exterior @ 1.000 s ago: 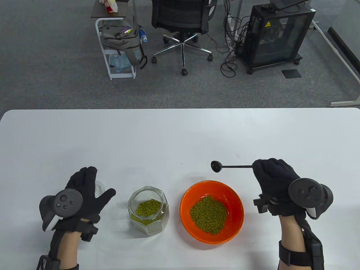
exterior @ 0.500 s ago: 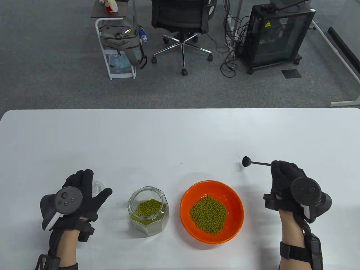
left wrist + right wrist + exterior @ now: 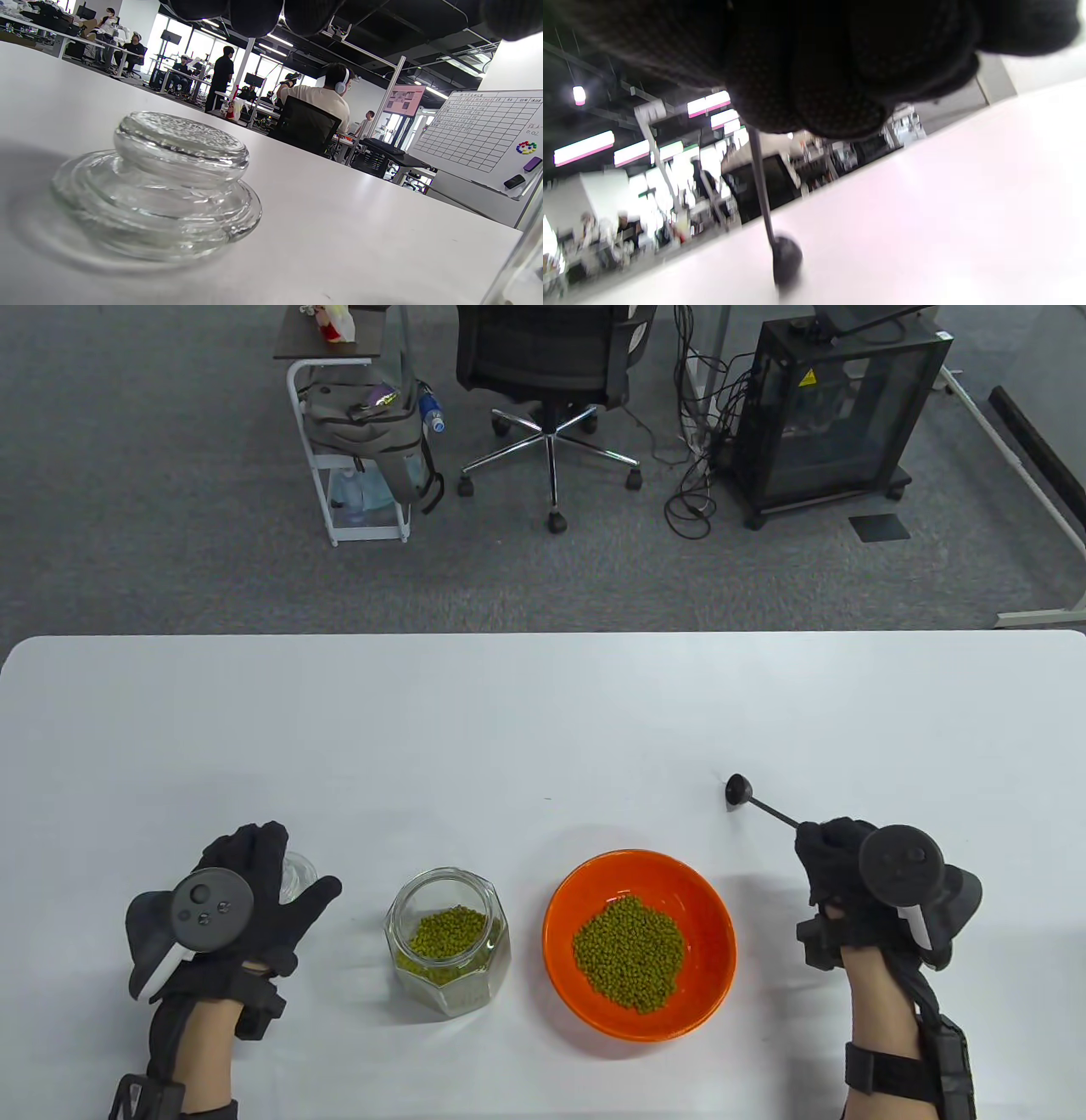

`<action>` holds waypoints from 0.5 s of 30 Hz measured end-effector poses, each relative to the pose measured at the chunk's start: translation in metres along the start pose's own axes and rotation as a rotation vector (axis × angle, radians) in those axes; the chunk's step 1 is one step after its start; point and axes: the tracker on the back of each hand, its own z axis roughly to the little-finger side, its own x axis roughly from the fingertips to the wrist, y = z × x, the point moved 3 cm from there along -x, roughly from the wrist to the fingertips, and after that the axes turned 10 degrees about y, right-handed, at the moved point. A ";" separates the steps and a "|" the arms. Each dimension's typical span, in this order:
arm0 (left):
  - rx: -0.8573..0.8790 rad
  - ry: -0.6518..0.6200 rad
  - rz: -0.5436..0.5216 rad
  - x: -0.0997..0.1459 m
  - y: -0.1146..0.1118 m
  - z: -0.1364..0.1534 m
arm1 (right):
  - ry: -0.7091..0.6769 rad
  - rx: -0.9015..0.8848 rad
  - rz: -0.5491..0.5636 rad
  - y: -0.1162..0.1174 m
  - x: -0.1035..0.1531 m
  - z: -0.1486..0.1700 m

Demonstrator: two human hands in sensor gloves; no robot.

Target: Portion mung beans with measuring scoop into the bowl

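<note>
Since the earlier frame the right hand point(image 3: 836, 857) has dropped toward the lower right of the frame, tipping the scoop point(image 3: 740, 791) head-down to the table point(image 3: 543, 712); its fingers curl round the handle. Left hand point(image 3: 254, 882), fingers straight and relaxed, hovers over the glass lid point(image 3: 157, 186) at lower left, holding nothing. Jar point(image 3: 448, 942) and orange bowl point(image 3: 640, 943), both holding beans point(image 3: 629, 940), sit between the hands. Whiteboard point(image 3: 479, 131) writing is too small to read.

Clear glossy glass jar point(image 3: 448, 940) & lid point(image 3: 157, 186), shiny orange plastic bowl point(image 3: 577, 899), matt blk scoop point(image 3: 740, 791), knit gloves.
</note>
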 end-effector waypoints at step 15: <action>-0.006 0.012 0.008 0.001 0.001 0.001 | 0.096 0.385 -0.507 0.057 0.003 0.009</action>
